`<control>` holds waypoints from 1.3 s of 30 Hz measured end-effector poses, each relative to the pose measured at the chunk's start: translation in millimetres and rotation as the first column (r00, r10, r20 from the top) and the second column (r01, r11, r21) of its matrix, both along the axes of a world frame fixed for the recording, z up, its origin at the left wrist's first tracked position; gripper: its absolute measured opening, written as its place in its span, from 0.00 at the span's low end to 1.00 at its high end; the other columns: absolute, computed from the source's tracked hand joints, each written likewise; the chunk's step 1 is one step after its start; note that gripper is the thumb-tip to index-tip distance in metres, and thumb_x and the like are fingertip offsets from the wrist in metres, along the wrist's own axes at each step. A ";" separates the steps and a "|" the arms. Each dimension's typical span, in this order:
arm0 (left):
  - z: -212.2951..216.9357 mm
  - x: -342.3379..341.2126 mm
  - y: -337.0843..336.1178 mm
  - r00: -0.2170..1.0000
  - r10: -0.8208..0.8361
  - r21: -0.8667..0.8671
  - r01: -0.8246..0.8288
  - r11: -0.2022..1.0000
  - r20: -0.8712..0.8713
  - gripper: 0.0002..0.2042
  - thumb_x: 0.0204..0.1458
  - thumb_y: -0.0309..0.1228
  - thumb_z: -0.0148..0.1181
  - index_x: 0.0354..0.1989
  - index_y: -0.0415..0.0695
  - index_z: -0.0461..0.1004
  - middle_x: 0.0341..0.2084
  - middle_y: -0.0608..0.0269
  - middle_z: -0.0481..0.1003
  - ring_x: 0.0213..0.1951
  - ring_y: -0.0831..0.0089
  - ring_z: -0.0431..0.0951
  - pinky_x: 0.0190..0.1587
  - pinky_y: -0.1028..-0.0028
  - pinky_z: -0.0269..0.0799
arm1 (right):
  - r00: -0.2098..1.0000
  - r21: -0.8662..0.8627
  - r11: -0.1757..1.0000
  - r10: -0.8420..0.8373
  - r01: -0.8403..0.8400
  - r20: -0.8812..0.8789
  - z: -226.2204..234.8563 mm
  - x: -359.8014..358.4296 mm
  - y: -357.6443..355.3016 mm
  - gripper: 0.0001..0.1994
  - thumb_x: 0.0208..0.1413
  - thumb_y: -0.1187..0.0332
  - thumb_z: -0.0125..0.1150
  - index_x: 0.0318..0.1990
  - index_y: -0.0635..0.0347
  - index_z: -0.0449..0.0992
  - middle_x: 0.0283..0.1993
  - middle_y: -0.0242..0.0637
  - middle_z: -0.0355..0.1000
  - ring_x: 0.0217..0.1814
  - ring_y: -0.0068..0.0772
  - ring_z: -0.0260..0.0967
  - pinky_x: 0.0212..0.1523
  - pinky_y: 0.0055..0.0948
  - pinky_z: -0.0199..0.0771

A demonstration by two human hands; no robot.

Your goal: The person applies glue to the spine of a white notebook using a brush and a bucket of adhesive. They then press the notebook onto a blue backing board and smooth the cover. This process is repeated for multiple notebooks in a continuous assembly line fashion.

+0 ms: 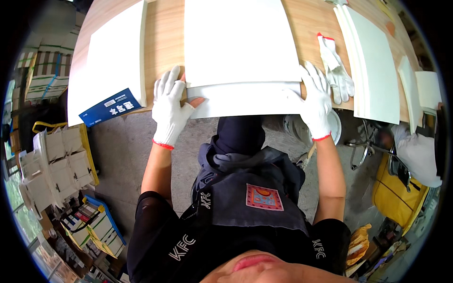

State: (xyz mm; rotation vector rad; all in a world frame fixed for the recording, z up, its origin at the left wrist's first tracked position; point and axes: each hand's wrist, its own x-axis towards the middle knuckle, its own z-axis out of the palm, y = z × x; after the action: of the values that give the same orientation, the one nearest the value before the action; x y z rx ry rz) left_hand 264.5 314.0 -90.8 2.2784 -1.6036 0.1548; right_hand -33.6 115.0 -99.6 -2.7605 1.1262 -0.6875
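From here, the left hand [169, 107] and right hand [315, 100] lie spread open, gripping nothing, thumbs over the white strip [243, 100] between them; a loose glove [336, 70] lies just right.

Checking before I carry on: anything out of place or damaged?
The left hand has a bare thumb tip poking from its white glove, unlike the right hand; cause unclear. A loose glove lies by the right hand. A blue card sits askew on the left white board's edge.
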 end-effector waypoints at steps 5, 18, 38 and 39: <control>2.1 1.1 -2.1 0.999 -0.027 0.010 0.027 1.000 0.032 0.29 0.37 0.45 0.75 0.44 0.38 0.74 0.60 0.48 0.67 0.64 0.51 0.63 0.67 0.52 0.53 | 1.000 -0.001 1.000 -0.016 0.016 -0.008 2.5 0.9 0.5 0.34 0.47 0.44 0.68 0.58 0.55 0.72 0.65 0.44 0.65 0.68 0.51 0.58 0.67 0.48 0.54; 8.6 -2.2 -3.0 1.000 -0.011 0.061 0.011 0.998 0.004 0.29 0.39 0.45 0.73 0.46 0.38 0.74 0.62 0.49 0.66 0.64 0.48 0.62 0.66 0.55 0.57 | 0.999 0.033 0.999 -0.028 0.028 -0.021 -2.1 -2.3 -0.7 0.37 0.46 0.42 0.67 0.61 0.54 0.70 0.67 0.42 0.63 0.70 0.49 0.55 0.69 0.50 0.51; 4.5 2.7 1.0 1.000 -0.025 0.039 0.024 0.999 0.016 0.32 0.40 0.48 0.72 0.50 0.39 0.73 0.62 0.51 0.66 0.65 0.52 0.62 0.67 0.54 0.54 | 1.000 0.015 1.000 0.012 -0.012 -0.005 -1.0 0.4 -0.1 0.35 0.47 0.46 0.68 0.59 0.57 0.70 0.65 0.49 0.64 0.68 0.53 0.58 0.67 0.50 0.55; 4.0 2.0 -0.1 1.000 -0.028 0.042 0.027 0.999 0.014 0.33 0.40 0.49 0.72 0.51 0.39 0.73 0.62 0.51 0.66 0.65 0.53 0.61 0.67 0.54 0.54 | 1.000 0.011 1.000 0.001 -0.001 -0.013 -0.4 -0.8 -0.2 0.35 0.48 0.46 0.67 0.60 0.56 0.70 0.65 0.48 0.64 0.68 0.53 0.58 0.67 0.50 0.54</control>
State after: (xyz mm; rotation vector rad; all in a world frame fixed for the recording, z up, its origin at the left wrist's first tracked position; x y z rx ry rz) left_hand 266.6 313.9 -86.8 2.2904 -1.6603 0.1324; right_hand -34.4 114.8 -100.0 -2.7597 1.1275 -0.6627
